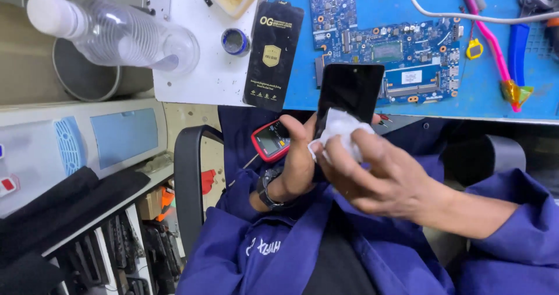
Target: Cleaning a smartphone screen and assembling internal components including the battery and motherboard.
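Note:
My left hand (297, 161) grips the lower end of a black smartphone (349, 88), held upright above my lap with its dark screen facing me. My right hand (378, 172) presses a crumpled white wipe (340, 129) against the lower part of the screen. A black wristwatch (266, 189) sits on my left wrist. Both sleeves are dark blue.
A blue work mat (495, 91) holds a blue circuit board (402, 47), a pink brush (492, 44) and a white cable (466, 16). A black flat packet (273, 53), small round tin (235, 41) and clear plastic bottle (116, 30) lie left. A red multimeter (271, 140) rests near my lap.

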